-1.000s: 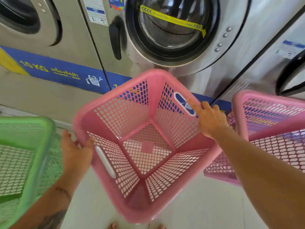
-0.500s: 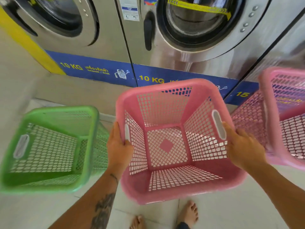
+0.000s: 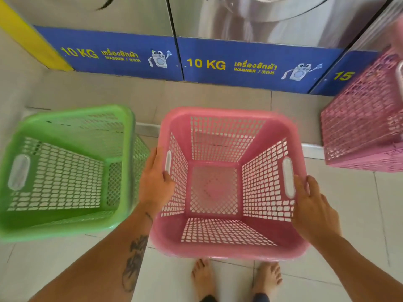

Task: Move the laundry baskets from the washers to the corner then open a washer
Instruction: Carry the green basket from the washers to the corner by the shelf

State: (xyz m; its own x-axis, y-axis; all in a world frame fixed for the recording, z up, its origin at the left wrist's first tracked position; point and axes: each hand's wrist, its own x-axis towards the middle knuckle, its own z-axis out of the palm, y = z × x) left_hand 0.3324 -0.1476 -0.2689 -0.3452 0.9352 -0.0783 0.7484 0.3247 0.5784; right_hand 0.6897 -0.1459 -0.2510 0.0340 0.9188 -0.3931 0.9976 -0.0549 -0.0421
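While we stand barefoot facing the washers (image 3: 250,20), we list what lies before us, largest first.

Item: washers, steel fronts, blue "10 KG" base panels; only the lower parts show, and no door is fully in view.

Item: tiled floor (image 3: 349,214), pale, with a low step below the machines.

Item: green basket (image 3: 65,223), empty, on our left, just beside the middle one and tilted away from it.

Item: pink basket (image 3: 229,249), empty, upright, directly ahead of our feet (image 3: 235,277) and in our grip. Whether its base rests on the floor or hangs just above it, we cannot tell.

Item: second pink basket (image 3: 359,136), darker, at the right edge, tipped, well apart from our hands.

Item: left hand (image 3: 156,182), clasped over the left rim at the handle slot, thumb inside, fingers outside.

Item: right hand (image 3: 311,210), curled over the right rim beside the other handle slot.

Handling note: we judge the carry to the corner is in hand. We should keep both grips level so the basket stays upright, lift it clear of the green neighbour, and watch our bare toes when setting down.
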